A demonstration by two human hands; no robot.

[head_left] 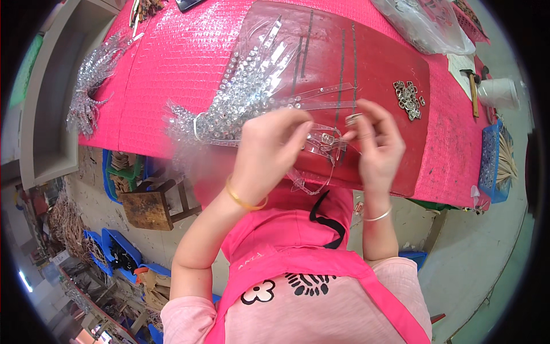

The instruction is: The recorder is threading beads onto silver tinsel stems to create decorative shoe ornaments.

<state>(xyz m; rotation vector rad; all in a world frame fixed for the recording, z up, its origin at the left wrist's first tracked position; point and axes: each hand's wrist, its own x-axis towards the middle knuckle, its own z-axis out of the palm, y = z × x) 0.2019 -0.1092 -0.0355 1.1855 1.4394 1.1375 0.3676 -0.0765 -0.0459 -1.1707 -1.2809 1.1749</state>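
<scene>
My left hand (270, 150) is closed, thumb and forefinger pinched at the end of a clear plastic strap. My right hand (379, 146) pinches a small silver metal buckle (353, 119) between thumb and fingers, a short way to the right. Below and between the hands lie clear straps with buckles (327, 140) on them, and one strap loops over the table's near edge. Left of them a bundle of clear straps set with round shiny studs (243, 86) fans out, tied with a white band (197, 126). Several loose buckles (408, 98) lie piled at the right.
A dark red mat (389, 69) with black lines covers part of the pink table cover (166, 63). Another strap bundle (91, 86) lies at the far left. To the right are a hammer (473, 92), a white cup (499, 93), a blue basket (491, 160) and a plastic bag (427, 26).
</scene>
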